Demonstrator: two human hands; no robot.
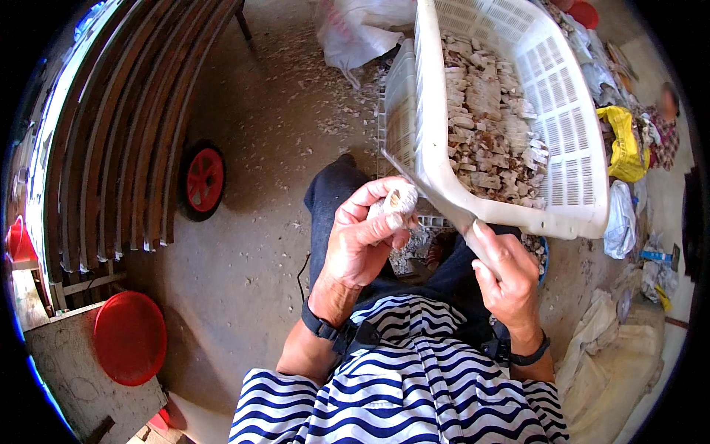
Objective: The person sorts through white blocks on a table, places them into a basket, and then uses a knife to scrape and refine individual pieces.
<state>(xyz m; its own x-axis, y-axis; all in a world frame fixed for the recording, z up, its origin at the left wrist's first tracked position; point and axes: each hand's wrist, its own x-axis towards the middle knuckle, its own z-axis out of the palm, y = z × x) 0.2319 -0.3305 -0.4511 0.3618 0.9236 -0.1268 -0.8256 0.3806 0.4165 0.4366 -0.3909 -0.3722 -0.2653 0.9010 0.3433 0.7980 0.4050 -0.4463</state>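
Note:
My left hand (363, 238) grips a whitish, rough-skinned lump (395, 204), which shows a yellowish-brown patch on its upper face. In my right hand (511, 277) is a knife (430, 195), its long blade slanting up and to the left. The blade passes just right of the lump; whether they touch I cannot tell. Directly beyond the knife stands a white plastic crate (482, 210) with slotted walls. Many pale and brown cut pieces (488, 116) lie inside it in rough rows.
Scraps litter the concrete floor (260, 277). At left are a dark slatted rack (122, 139), a red-hubbed wheel (204, 180) and a red round lid or basin (130, 338). A white sack (360, 33) lies ahead. Right are a yellow bag (624, 144) and a person (665, 130).

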